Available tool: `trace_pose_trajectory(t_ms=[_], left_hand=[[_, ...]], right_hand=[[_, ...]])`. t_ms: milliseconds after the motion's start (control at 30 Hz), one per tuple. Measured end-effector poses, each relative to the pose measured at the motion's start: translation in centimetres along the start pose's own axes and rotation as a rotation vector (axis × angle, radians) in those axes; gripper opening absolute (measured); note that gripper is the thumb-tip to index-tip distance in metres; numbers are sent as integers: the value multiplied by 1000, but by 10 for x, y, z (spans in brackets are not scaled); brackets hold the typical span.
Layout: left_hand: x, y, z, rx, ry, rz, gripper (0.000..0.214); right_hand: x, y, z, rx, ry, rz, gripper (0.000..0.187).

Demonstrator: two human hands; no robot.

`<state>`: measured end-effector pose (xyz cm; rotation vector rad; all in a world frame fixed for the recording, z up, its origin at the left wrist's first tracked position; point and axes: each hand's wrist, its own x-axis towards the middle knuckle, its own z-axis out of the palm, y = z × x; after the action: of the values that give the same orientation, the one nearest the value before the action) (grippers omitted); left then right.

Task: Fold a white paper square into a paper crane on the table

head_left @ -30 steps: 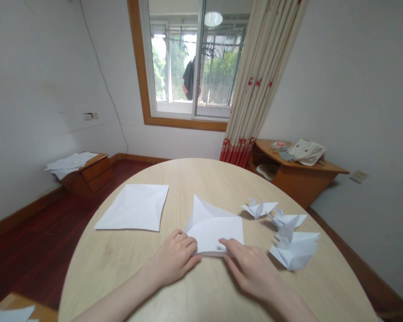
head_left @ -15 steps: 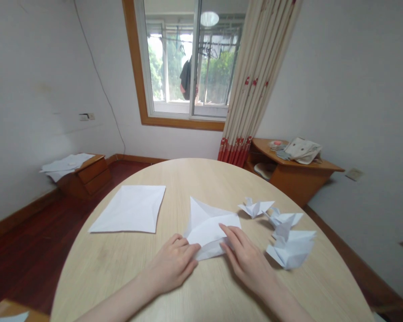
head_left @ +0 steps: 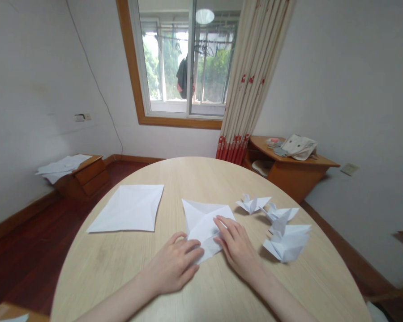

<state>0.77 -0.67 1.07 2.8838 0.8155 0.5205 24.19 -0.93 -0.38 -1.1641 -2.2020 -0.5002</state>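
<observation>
A partly folded white paper (head_left: 201, 219) lies on the round wooden table (head_left: 201, 179) in front of me. My left hand (head_left: 174, 264) rests at its near left corner with the fingers curled together, pressing the paper's edge. My right hand (head_left: 235, 243) lies flat on the paper's right side, fingers stretched out and pressing it down. Neither hand lifts the paper off the table.
A flat creased white sheet (head_left: 127, 208) lies to the left on the table. Several folded paper figures (head_left: 282, 235) sit to the right. A low wooden cabinet with papers (head_left: 77, 172) stands at left, a corner desk with a bag (head_left: 298, 156) at right, under the curtain.
The paper has been folded smaller and turned. My right hand slid forward onto it, and my left hand stayed at the near corner. The camera view shifted slightly.
</observation>
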Motion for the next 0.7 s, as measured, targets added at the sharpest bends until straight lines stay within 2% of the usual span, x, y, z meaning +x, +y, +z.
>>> trace_pose_trajectory(t_ms=[233,500,700], left_hand=[[-2,-3,10,59,72,51,24],[-3,-7,14,176,112,65,29],[-3,-9,16,240,95,90,40]], right_hand=[[3,-10,-1,-157,-5,19,52],[-4,-15,8,-151,-100,124,67],[-5,-22,8,-131,-141,122,71]])
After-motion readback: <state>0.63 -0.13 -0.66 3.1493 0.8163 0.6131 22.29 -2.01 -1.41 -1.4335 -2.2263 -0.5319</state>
